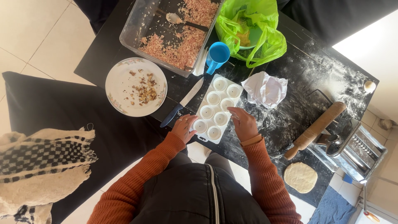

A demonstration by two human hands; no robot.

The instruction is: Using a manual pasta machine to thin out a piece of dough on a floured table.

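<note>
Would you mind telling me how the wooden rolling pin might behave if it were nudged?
The rolling pin is round, so it would probably roll sideways. It looks solid wood, likely stiff and fairly heavy. The floury table may let it slide.

Daylight is pouring in from the upper right, blowing out the floor there; flour is glinting on the black table. Focus is holding sharp; edges are bending slightly.

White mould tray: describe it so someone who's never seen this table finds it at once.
On the black floured table, look just in front of the person, between the left hand and right hand. The white mould tray lies there, right of the blue-handled knife. Only it has two rows of round fluted cups.
</note>
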